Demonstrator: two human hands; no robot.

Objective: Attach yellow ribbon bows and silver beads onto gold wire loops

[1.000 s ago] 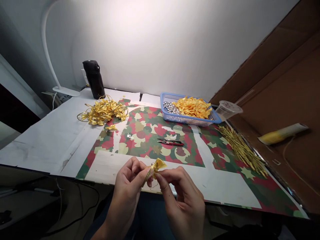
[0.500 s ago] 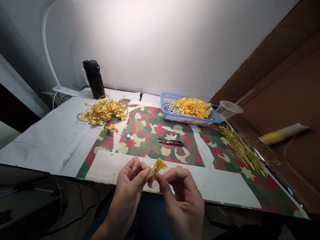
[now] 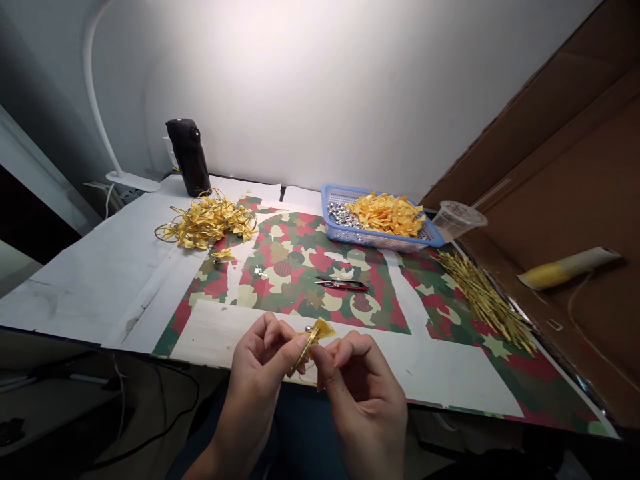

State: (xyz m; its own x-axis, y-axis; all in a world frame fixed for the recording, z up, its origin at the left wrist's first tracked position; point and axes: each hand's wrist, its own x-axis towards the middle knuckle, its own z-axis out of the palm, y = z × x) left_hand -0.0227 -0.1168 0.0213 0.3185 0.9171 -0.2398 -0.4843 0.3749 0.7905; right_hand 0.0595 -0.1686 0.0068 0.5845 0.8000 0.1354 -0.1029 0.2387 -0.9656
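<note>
My left hand (image 3: 265, 360) is closed, its thumb and fingers pinching a yellow ribbon bow (image 3: 325, 328) over the table's front edge. A looped gold cord (image 3: 301, 358) crosses the bow, and a small silver bell (image 3: 309, 329) shows beside it. My right hand (image 3: 365, 393) is closed too, thumb and forefinger pressed together at the bow's lower right, on the gold cord as it appears. The fingertips partly hide the bow's middle and the cord's ends.
Red-handled thread snips (image 3: 343, 285) lie on the patterned paper. Behind them is a blue basket (image 3: 350, 235) with silver bells and yellow bows. A pile of corded bows (image 3: 207, 223) lies left, near a black bottle (image 3: 189, 159). Gold cords (image 3: 485, 300) and a plastic cup (image 3: 457, 219) are right.
The bow has turned between my fingers, and the silver bell now shows beside it. The cord loop has swung to lie across the bow. Both hands stay nearly in place.
</note>
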